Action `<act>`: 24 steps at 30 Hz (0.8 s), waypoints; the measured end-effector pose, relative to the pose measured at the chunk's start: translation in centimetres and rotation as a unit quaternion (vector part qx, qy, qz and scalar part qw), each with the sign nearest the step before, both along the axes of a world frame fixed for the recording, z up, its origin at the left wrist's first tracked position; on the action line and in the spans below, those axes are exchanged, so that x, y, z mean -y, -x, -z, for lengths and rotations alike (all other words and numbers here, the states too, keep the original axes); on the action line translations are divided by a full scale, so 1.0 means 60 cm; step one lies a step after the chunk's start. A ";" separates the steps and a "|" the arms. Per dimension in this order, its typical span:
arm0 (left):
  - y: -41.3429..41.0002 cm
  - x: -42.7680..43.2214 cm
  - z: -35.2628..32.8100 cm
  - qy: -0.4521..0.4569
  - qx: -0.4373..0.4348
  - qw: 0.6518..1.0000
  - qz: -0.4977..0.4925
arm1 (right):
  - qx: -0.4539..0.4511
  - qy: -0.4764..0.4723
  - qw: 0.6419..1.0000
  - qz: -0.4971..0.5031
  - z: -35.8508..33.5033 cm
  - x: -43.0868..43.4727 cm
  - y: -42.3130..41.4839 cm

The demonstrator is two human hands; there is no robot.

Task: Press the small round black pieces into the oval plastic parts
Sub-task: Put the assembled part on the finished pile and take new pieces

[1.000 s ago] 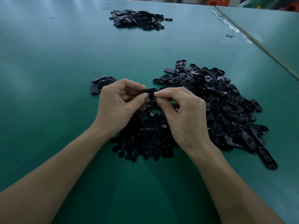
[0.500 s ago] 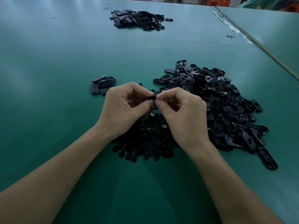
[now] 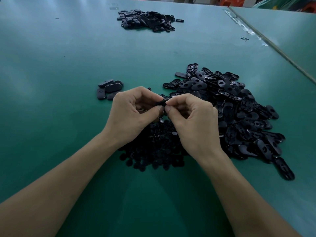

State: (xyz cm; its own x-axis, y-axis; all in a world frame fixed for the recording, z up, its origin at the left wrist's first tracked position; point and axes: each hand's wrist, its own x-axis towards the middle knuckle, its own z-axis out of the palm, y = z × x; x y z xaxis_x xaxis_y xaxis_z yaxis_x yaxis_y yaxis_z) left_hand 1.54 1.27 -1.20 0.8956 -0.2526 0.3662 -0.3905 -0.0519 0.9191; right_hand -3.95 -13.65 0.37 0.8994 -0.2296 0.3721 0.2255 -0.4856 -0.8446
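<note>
Head: left hand hides oval part (mostly).

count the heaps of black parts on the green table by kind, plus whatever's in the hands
oval part heaps: 3 (large heap, far heap, small cluster)
round piece heap: 1
oval part pinched between left hand and right hand: 1
total: 5

Green table, sheen of light across its left half. Butting against its right edge, a second green table, clear tape along the seam. Beyond its far edge, orange stools.
</note>
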 end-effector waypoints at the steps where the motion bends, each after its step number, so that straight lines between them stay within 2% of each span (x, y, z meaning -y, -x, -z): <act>1: 0.000 0.000 0.000 0.001 0.000 1.000 0.000 | -0.001 0.002 1.000 0.001 0.000 -0.001 0.000; 17: 0.002 0.001 -0.002 -0.007 0.014 1.000 0.017 | 0.006 0.026 1.000 0.014 0.005 -0.003 0.001; 24: -0.002 0.000 0.000 -0.003 0.010 1.000 -0.021 | 0.002 0.014 1.000 -0.009 0.006 -0.008 0.001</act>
